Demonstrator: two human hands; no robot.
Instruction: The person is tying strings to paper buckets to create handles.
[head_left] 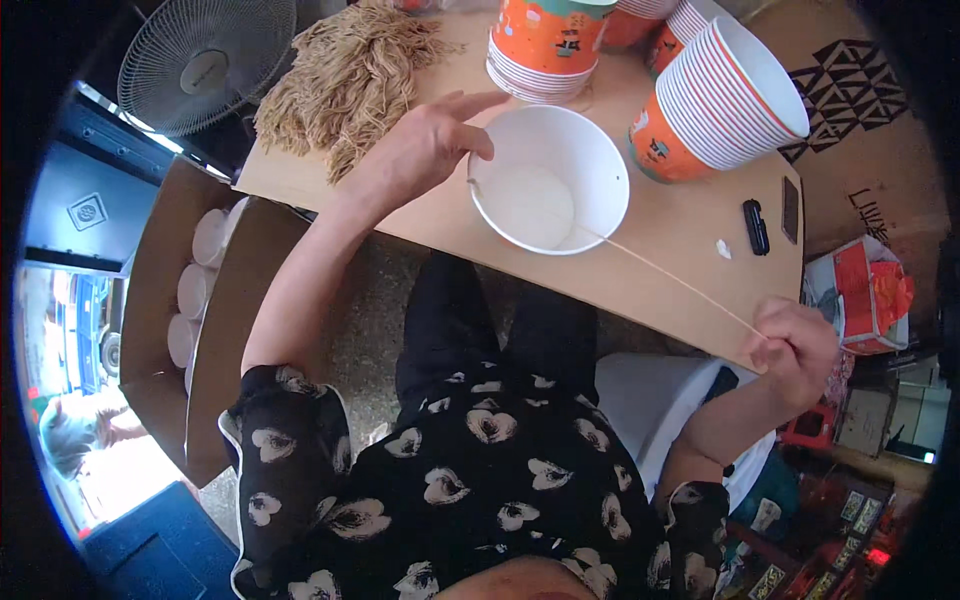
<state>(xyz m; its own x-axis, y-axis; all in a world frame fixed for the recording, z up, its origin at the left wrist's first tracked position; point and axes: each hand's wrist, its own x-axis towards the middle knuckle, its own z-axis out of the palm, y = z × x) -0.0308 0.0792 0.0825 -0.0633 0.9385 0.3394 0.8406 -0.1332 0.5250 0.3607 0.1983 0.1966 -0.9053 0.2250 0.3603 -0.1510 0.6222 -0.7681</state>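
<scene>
A paper bucket (590, 165), white inside, tilts toward me at the front edge of the table. My left hand (430, 145) grips its left rim, with the thumb over the edge and the other fingers partly hidden behind. A thin tan cord (680, 280) shows at the left wall near the rim. It crosses the bucket and runs out to the lower right, pulled straight. Its far end is in the closed fingers of my right hand (795, 345), beyond the table's front edge. A small hole marks the bucket's right wall.
A heap of tan cords (350, 75) lies at the table's (440, 215) back left. Nested orange buckets (725, 100) stand at the back. A black marker-like object (756, 228) lies on the right. A carton (165, 330) of white cups stands left, near a fan (205, 70).
</scene>
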